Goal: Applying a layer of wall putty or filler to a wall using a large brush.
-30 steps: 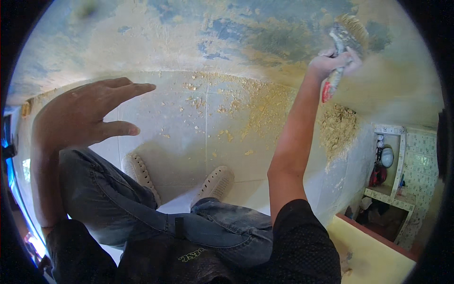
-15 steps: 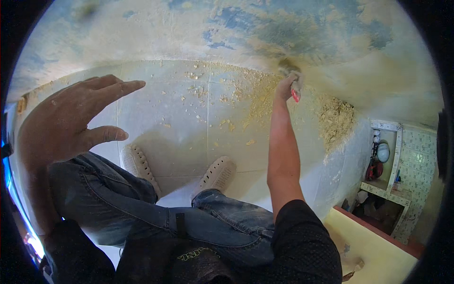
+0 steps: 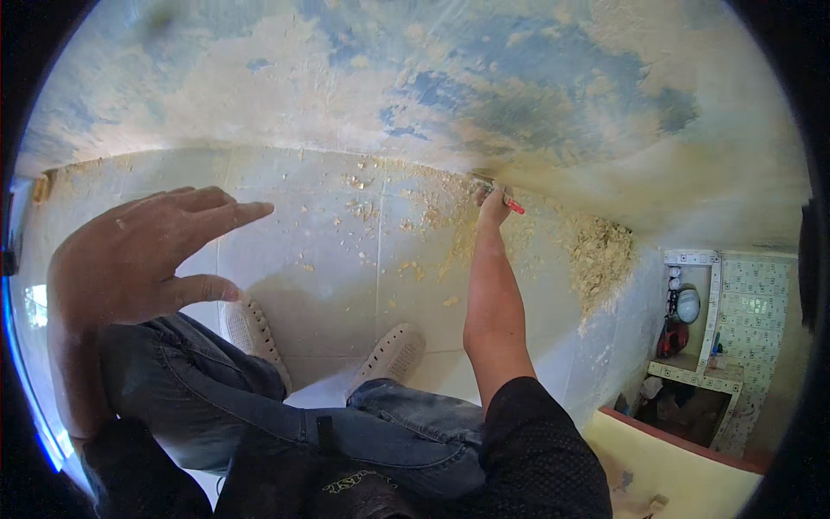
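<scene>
i find the right hand (image 3: 494,206) clenched around a brush (image 3: 515,208), its red handle end pointing right. the brush sits where the patchy blue and cream wall (image 3: 285,95) meets the tiled floor (image 3: 432,290); i cannot tell whether its bristles touch. the left hand (image 3: 143,264) is released, fingers extended, thumb apart, near the left shoe (image 3: 251,333). loose flakes (image 3: 361,210) litter the floor; a heap (image 3: 599,259) lies right of the brush.

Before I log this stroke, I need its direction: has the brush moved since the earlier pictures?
Yes: the brush went left and down the wall, from above the flake pile to its left.
</scene>
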The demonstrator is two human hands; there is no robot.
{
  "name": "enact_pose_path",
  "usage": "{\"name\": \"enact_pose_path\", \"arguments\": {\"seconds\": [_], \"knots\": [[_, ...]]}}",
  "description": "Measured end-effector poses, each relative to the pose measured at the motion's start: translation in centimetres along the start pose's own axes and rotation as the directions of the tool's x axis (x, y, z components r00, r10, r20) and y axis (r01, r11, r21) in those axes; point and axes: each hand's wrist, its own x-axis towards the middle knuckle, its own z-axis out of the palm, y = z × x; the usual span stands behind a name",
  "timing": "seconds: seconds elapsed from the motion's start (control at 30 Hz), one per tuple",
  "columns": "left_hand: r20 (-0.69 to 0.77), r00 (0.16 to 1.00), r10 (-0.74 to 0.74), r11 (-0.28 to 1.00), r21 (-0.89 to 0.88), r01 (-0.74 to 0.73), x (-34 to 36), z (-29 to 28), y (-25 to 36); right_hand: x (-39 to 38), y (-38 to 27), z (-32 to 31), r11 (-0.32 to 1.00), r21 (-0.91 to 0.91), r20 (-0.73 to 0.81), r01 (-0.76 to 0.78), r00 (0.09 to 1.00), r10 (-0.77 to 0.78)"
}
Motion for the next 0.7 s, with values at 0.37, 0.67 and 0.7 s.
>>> {"name": "enact_pose_path", "arguments": {"seconds": [0.37, 0.67, 0.7], "knots": [[-0.007, 0.993, 0.114, 0.993, 0.017, -0.114, 1.5, -0.6, 0.0, -0.8, -19.6, 3.9, 0.91, 0.293, -0.351, 0.294, 0.918, -0.184], [0.019, 0.989, 0.145, 0.988, 0.053, -0.146, 3.2, 0.0, 0.1, -7.0, -34.1, 6.9, 0.472, 0.662, -0.267, 0.582, 0.772, -0.577], [0.035, 0.995, 0.094, 0.995, 0.032, -0.095, 3.2, -0.2, 0.4, -7.6, -34.4, 7.2, 0.453, 0.653, -0.242, 0.606, 0.735, -0.634]]}}
